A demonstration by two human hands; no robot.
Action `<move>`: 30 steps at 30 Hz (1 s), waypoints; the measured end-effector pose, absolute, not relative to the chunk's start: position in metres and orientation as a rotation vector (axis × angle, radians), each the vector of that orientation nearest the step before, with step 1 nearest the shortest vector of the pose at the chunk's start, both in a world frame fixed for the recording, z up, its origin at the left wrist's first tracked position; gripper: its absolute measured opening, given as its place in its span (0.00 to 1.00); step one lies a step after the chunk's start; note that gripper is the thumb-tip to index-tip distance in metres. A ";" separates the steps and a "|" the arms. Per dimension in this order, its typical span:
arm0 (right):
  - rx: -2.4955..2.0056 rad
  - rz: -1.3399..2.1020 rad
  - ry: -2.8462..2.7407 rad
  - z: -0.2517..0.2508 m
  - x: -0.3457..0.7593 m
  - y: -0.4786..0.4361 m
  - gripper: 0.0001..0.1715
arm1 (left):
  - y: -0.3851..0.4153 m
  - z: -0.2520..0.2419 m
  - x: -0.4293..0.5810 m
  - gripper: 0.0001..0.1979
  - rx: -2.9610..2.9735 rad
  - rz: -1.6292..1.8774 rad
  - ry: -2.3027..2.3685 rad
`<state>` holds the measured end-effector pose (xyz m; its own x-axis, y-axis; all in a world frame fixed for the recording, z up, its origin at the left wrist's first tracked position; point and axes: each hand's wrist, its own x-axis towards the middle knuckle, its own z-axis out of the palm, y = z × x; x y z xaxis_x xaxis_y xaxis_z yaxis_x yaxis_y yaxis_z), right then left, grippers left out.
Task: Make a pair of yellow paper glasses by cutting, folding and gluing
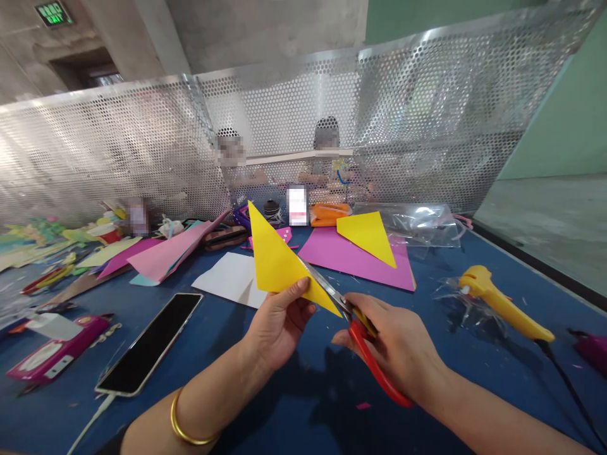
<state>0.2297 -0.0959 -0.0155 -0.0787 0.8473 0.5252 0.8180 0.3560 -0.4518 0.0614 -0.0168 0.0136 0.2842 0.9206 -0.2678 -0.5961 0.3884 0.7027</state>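
My left hand (279,325) pinches a yellow sheet of craft foam or paper (274,262) near its lower edge, thumb on top. The sheet is roughly triangular, with a point rising at the upper left and another at the lower right. In my right hand (398,335) are scissors (374,363) with red and yellow handles. Their blades lie along the sheet's slanted right edge, partly hidden behind it. Beyond them, a second yellow piece (368,235) rests on purple sheets (327,256). A white sheet (230,278) lies behind my left hand.
A charging phone (152,344) lies at left, near a magenta case (59,351). Pink sheets (173,253) and craft scraps fill the far left. A yellow glue gun (507,303) with a cord sits at right. Behind the table stands a perforated metal screen (284,95), with two people beyond it.
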 end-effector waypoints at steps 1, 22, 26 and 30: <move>-1.446 0.072 -1.872 -0.016 0.229 -0.096 0.20 | -0.017 0.013 0.061 0.16 0.540 1.074 0.729; -1.995 0.168 -1.546 -0.008 0.297 -0.059 0.09 | -0.005 0.015 0.048 0.15 1.462 0.780 0.954; -1.587 0.381 -1.502 0.004 0.280 -0.063 0.29 | -0.008 -0.004 0.054 0.15 1.580 0.725 0.921; -1.308 0.452 -1.408 0.001 0.256 -0.069 0.30 | -0.015 -0.016 0.063 0.14 1.672 0.653 0.874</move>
